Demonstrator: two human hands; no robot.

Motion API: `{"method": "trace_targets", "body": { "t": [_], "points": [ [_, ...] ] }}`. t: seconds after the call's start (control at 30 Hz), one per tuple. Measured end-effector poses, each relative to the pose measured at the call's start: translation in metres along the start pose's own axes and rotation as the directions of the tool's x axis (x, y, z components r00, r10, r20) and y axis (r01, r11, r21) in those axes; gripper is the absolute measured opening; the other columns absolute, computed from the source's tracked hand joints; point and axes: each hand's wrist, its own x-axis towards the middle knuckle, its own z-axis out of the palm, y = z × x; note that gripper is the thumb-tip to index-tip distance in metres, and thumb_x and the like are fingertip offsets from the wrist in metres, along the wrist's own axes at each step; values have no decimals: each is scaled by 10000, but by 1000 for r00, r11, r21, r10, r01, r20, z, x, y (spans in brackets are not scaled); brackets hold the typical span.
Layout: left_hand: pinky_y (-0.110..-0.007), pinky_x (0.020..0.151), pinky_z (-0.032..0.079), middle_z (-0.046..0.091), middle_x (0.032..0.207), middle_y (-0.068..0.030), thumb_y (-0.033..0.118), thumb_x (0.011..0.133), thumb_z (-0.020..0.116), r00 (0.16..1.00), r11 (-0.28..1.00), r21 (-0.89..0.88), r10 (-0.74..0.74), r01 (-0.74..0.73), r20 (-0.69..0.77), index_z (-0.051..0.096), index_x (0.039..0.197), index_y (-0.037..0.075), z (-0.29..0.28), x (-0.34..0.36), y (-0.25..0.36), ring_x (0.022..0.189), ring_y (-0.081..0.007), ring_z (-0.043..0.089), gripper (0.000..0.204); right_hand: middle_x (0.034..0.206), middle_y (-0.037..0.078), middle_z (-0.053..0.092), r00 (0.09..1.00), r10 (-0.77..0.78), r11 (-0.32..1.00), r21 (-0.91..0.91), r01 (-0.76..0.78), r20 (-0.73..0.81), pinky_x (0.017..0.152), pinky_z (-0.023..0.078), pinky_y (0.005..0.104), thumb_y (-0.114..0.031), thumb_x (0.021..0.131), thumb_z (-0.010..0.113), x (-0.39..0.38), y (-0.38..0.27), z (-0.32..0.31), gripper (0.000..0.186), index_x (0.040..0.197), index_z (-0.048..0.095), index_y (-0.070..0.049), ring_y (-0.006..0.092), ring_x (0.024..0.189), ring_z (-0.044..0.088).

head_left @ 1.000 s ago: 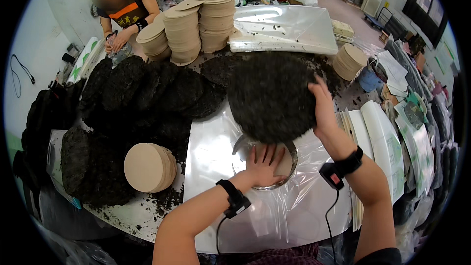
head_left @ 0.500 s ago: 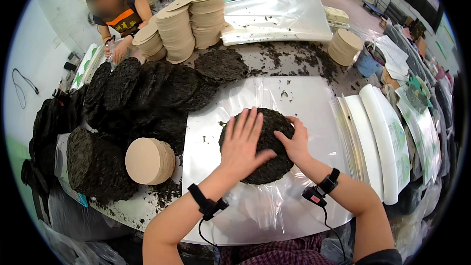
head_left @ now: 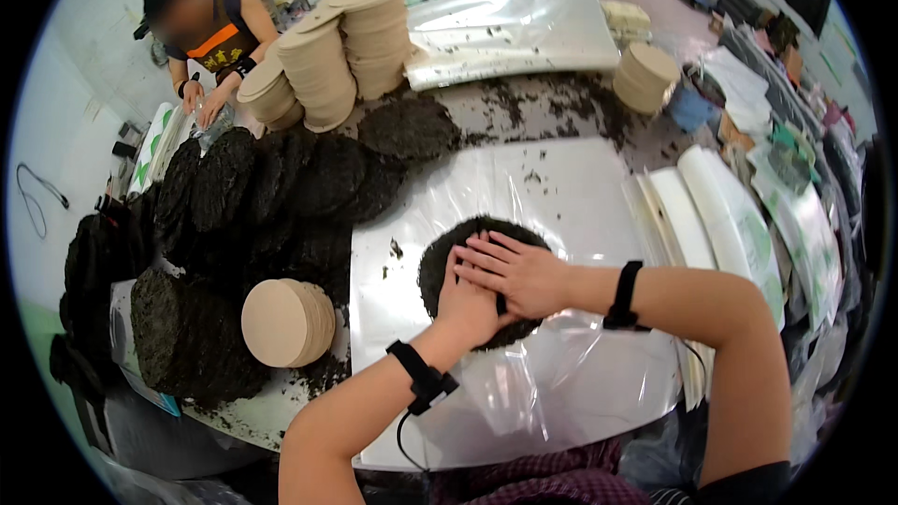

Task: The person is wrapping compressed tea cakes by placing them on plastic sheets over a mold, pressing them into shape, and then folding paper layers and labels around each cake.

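Spreading over the near side of the table (head_left: 547, 122), glossy clear sheets (head_left: 599, 393) form the broadest surface. Dark slabs (head_left: 318, 173) overlap in a heap at ten o'clock. A round dark cake (head_left: 436, 264) lies flat mid-sheet. At about nine o'clock from it stands a stack of beige discs (head_left: 281, 323). Atop the cake, the right hand (head_left: 524, 276) crosses the left hand (head_left: 468, 307); right fingers fan slightly, left fingers stretch flat, partly covered, spacing unclear.

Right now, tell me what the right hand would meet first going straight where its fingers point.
Beyond the left hand beneath it, the right hand would probably meet the heaped dark discs leftward first, though height is unclear.
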Motion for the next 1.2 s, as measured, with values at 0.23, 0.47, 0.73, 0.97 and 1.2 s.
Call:
{"method": "trace_targets", "body": {
  "t": [0.23, 0.47, 0.73, 0.97, 1.2],
  "points": [
    [-604, 1171, -9, 73, 1614, -232, 598, 883, 521, 956, 985, -165, 94, -49, 280, 221, 1550, 75, 5, 10, -15, 1487, -438, -26, 899, 1595, 252, 112, 921, 122, 990, 27, -142, 369, 1188, 126, 558, -483, 857, 599, 17, -3, 25, 947, 1559, 115, -72, 421, 1472, 150],
    [-585, 1176, 23, 188, 1587, -240, 642, 865, 530, 992, 963, -266, 73, -44, 99, 252, 1540, 75, 32, -6, -2, 1483, -413, 82, 924, 1530, 232, 300, 966, 176, 951, 222, -217, 192, 1177, 240, 478, -141, 791, 586, 14, -32, 9, 712, 1453, 353, -19, 417, 1403, 294],
    [-547, 1184, -26, 96, 1591, -286, 732, 829, 521, 988, 940, -320, 85, -122, -128, 143, 1562, 77, 50, -43, 19, 1490, -405, 46, 1053, 1321, 143, 527, 816, 578, 795, 202, -571, 31, 1127, 128, 655, -182, 772, 742, -200, -199, 2, 349, 1057, 573, -73, 404, 1341, 355],
    [-435, 1126, 324, 429, 1453, -232, 298, 838, 700, 928, 905, -417, -86, -79, -363, 557, 1302, 26, 43, -64, 23, 1366, -348, 389, 557, 1387, 151, 526, 943, -197, 957, 158, 244, -267, 1128, 265, 533, -296, 895, 619, -136, -248, -56, 429, 1252, 557, -67, 371, 1363, 399],
    [-603, 1120, 222, 475, 1307, -137, 329, 711, 792, 857, 858, -491, -136, -149, -498, 542, 1240, 188, 97, -257, 102, 1279, -316, 431, 602, 1421, 207, 405, 858, 254, 927, -141, -347, -446, 1123, 295, 546, -495, 749, 760, -159, -131, 31, 827, 1366, 459, -34, 423, 1326, 397]
  ]
}}
